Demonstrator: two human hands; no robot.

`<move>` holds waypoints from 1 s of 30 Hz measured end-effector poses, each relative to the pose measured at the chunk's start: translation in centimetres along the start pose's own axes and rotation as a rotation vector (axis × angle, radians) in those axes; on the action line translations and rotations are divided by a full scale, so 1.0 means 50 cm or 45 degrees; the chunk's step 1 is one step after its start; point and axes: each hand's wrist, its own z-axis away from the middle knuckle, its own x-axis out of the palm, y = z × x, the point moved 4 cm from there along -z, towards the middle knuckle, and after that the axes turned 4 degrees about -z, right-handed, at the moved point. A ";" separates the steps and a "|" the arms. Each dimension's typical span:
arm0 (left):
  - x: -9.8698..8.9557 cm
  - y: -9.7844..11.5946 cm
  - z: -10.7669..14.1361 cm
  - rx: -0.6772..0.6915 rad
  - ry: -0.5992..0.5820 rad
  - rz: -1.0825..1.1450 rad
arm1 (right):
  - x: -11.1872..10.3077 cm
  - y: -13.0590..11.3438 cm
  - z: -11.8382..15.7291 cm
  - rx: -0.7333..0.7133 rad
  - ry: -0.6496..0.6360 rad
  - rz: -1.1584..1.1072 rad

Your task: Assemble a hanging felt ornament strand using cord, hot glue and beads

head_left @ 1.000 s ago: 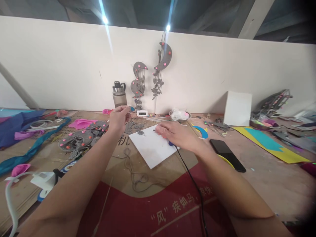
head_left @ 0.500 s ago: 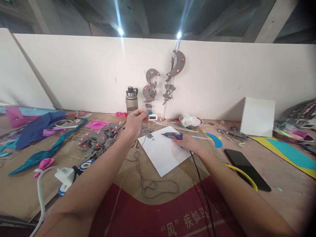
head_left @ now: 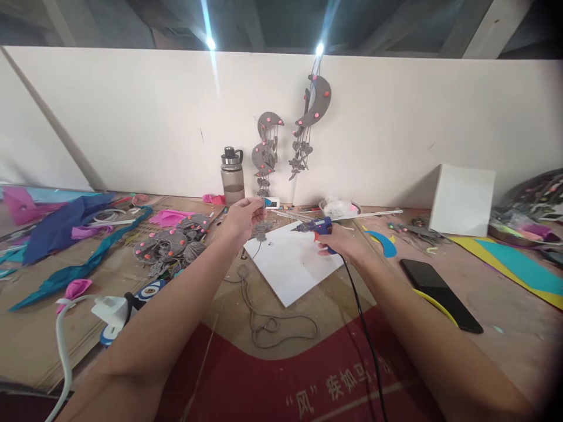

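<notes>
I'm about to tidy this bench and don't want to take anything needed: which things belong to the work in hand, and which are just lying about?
Likely in use:
- blue glue gun, in the right hand
- small blue piece, in the left hand
- flat white board

Apparently just lying about:
- drink bottle
- black phone
- teal fabric strip

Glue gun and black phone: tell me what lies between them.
In the head view, the right hand gripping the glue gun, its forearm and a blue crescent beyond the forearm lie between it and the phone.
</notes>
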 end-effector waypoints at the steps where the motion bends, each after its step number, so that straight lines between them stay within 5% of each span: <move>1: -0.001 -0.001 -0.001 0.001 0.009 0.001 | 0.003 -0.010 0.003 -0.040 0.019 -0.099; 7: -0.006 0.001 -0.002 0.015 0.030 0.029 | 0.041 -0.115 0.076 -0.517 -0.056 -0.515; 11: -0.004 0.003 0.000 0.018 0.030 0.027 | 0.055 -0.150 0.128 -0.725 -0.068 -0.394; 18: 0.008 0.004 0.005 0.046 -0.033 0.042 | 0.054 -0.146 0.141 -0.853 0.156 0.124; 30: 0.032 0.013 0.028 0.072 -0.070 -0.078 | 0.058 -0.141 0.137 -0.897 0.281 0.262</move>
